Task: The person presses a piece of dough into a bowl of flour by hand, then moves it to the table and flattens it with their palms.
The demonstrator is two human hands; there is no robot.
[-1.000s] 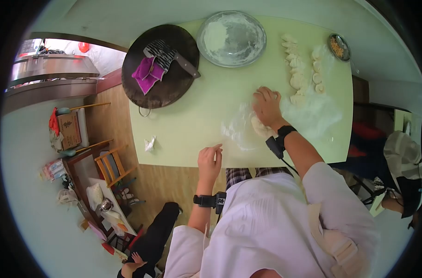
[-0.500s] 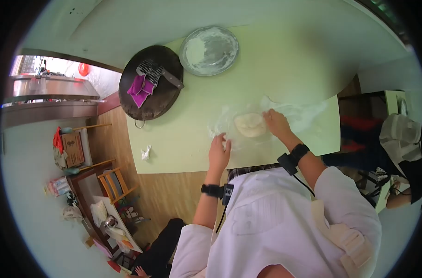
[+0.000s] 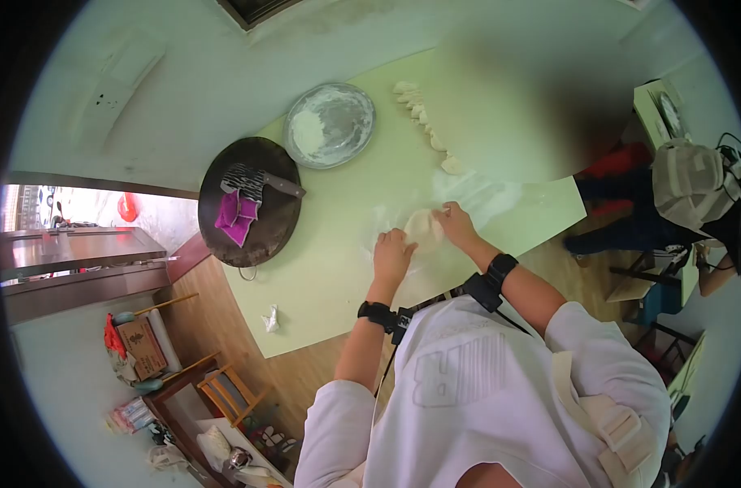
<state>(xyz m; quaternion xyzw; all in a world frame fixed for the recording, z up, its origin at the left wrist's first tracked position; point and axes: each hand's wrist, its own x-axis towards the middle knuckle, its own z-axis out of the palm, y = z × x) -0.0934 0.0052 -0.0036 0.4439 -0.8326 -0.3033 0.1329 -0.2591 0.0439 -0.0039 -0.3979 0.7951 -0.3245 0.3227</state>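
Two hands met over one flat piece of dough (image 3: 423,225) on the pale green table (image 3: 338,268), well in from its near edge and a little toward the right end. The left hand (image 3: 392,252) lay curled against the dough's near-left rim, and the right hand (image 3: 456,225) touched its right rim with the fingers bent; whether either actually pinched the dough could not be told. Loose flour (image 3: 484,195) was spread on the table just beyond the right hand.

Risks, judged from that layout: the dough looked thin and soft, so a pull from both sides at once could tear it, and where the flour gave out on the left it could stick to the bare table. A sweep of the right forearm could drag flour toward the table's right edge. Farther back, a row of small dough lumps (image 3: 423,118) ran toward the far edge, close enough that a wide reach might knock them. The flour-dusted metal plate (image 3: 330,124) and the dark round board (image 3: 248,203) carrying a cleaver (image 3: 260,180) and purple cloth (image 3: 236,215) sat at the left end, well apart from the hands.
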